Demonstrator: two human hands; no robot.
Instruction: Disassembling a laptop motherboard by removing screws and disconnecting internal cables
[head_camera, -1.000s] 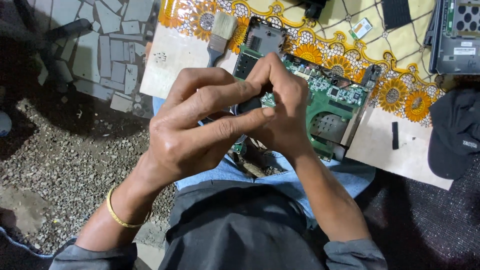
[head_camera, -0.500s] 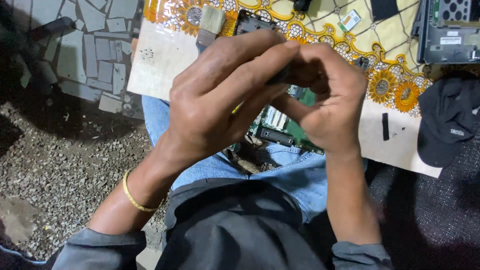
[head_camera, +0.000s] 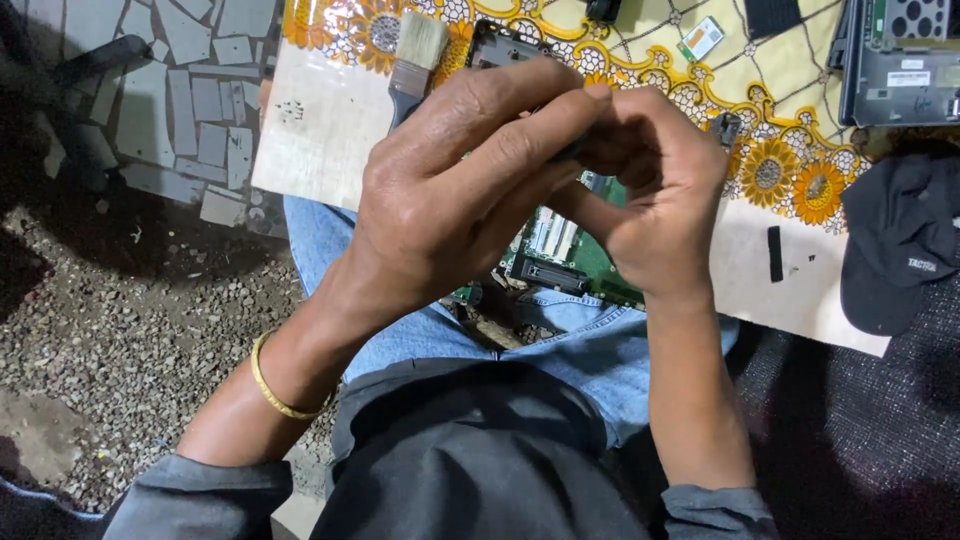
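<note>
1. A small dark part (head_camera: 575, 150), mostly hidden, is pinched between both hands above the lap; its shape and axis cannot be told.
2. The left hand (head_camera: 450, 200) and right hand (head_camera: 660, 190) close on it, fingertips meeting.
3. Beneath lies a green circuit board (head_camera: 570, 255), flat and rigid.
4. A bristle brush (head_camera: 410, 60) rests on pale board (head_camera: 320, 130).
</note>
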